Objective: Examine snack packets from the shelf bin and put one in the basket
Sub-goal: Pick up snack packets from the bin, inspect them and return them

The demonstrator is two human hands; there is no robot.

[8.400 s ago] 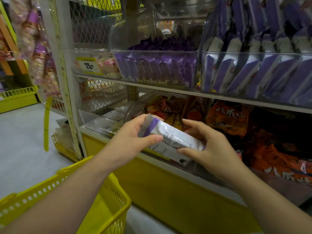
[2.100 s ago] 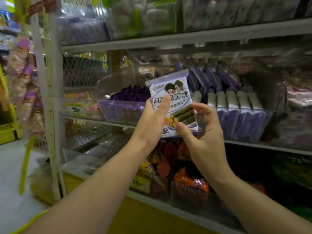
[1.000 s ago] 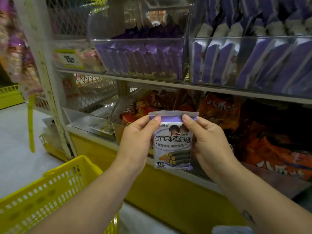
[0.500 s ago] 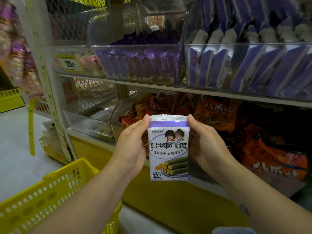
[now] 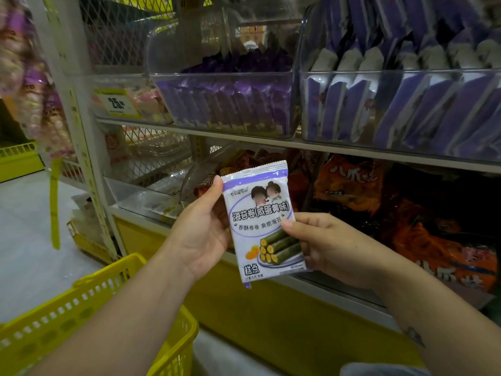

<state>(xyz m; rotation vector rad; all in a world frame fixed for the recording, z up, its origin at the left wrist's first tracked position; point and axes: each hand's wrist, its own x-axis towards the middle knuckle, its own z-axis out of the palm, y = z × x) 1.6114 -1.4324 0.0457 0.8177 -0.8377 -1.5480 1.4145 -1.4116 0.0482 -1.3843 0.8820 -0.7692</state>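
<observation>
At the snack shelf, head view: one person holds up a single packet in front of the lower shelf.
Packets in hand: one snack packet [image 5: 261, 221], white and purple, printed with green rolls. It is upright, leans slightly, and its front faces the camera.
Hands: two, both bare.
Bins: two clear shelf bins on the upper shelf [image 5: 244, 135]. The left bin [image 5: 225, 104] and the right bin [image 5: 401, 109] touch side by side. Each is packed with purple packets, too blurred to count.
Basket: one yellow basket [image 5: 67, 316] at lower left, under the left forearm. The packet is not in it but well above it and to its right.
Other goods: orange packets [image 5: 349, 185] fill the lower shelf behind the hands. One yellow price tag [image 5: 116, 104] sits left of the bins.
Room: pale floor [image 5: 24, 240] and a white wire-mesh rack over a yellow base panel [image 5: 271, 321].
Left hand [image 5: 202, 234]: palm turned inward, its thumb presses the packet's upper left corner. Its fingers are hidden behind the packet.
Right hand [image 5: 328, 248]: its thumb lies on the front at the right edge. Its fingers are curled behind, clamped on the packet.
</observation>
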